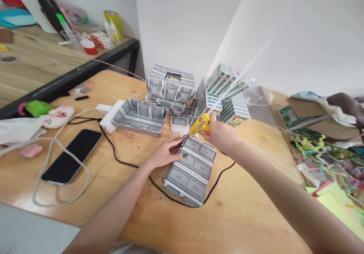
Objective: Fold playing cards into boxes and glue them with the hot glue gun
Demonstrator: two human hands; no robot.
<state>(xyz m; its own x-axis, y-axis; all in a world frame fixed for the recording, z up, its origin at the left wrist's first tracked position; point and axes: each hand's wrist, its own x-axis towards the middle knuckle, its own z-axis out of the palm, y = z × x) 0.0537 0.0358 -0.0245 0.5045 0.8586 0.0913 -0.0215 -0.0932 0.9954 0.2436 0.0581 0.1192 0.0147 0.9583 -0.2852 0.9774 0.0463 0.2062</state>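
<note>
A box-like piece covered in grey-patterned playing cards (193, 170) lies on the wooden table in front of me. My left hand (167, 153) rests on its upper left edge, thumb on top and fingers along the side, spread apart. My right hand (222, 132) is wrapped round a yellow glue gun (200, 124), whose nozzle points down at the far edge of the piece. A long white glue stick (241, 76) rises out of the gun's back. Behind my left hand are an open card tray (140, 118) and a small stack of loose cards (179, 121).
A larger card-covered structure (170, 87) and stacked card boxes (224, 94) stand at the back. A phone (73, 156) and white cable lie left. A black cord (116, 155) runs under the piece. Coloured pipe cleaners (327, 163) and papers are at right.
</note>
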